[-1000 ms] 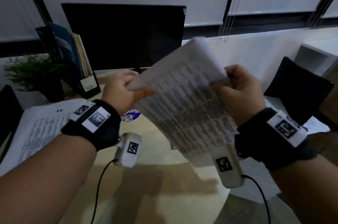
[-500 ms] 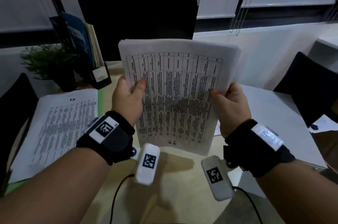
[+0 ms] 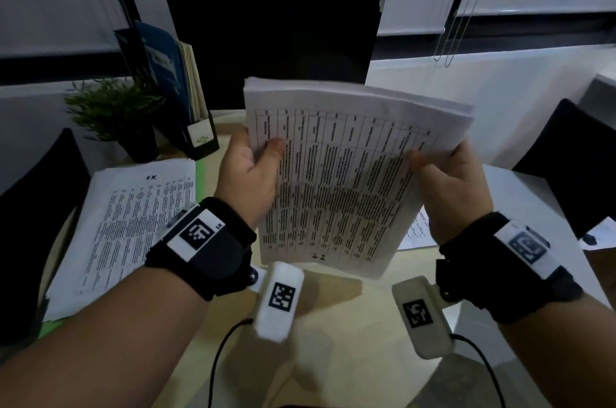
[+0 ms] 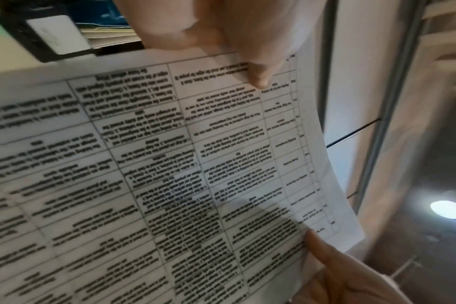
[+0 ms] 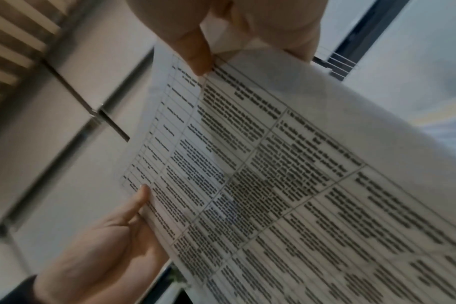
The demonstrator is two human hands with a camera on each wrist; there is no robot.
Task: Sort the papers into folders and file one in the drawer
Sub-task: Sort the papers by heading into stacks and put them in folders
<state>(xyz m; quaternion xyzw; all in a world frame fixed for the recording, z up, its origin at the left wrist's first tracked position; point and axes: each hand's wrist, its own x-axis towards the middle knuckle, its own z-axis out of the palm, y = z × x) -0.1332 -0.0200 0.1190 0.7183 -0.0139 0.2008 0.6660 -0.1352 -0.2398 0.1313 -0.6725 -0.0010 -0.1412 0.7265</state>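
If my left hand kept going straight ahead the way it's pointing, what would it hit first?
Probably the black monitor behind the paper stack that the left hand holds; the file holder sits just left of that line, though depth is unclear.

The held stack (image 3: 336, 180) hangs above the bench (image 3: 333, 341), before the monitor (image 3: 273, 47); left of the monitor stand the file holder (image 3: 196, 137), plant (image 3: 113, 110) and a flat paper pile (image 3: 133, 227).

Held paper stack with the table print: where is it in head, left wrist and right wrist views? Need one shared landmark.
Head: paper stack centre, raised over the desk, left hand and right hand gripping its side edges.
Left wrist: fills the left and centre, print upside down.
Right wrist: fills the centre and right, running diagonally.
Shared landmark: the ruled table grid printed on the top sheet.
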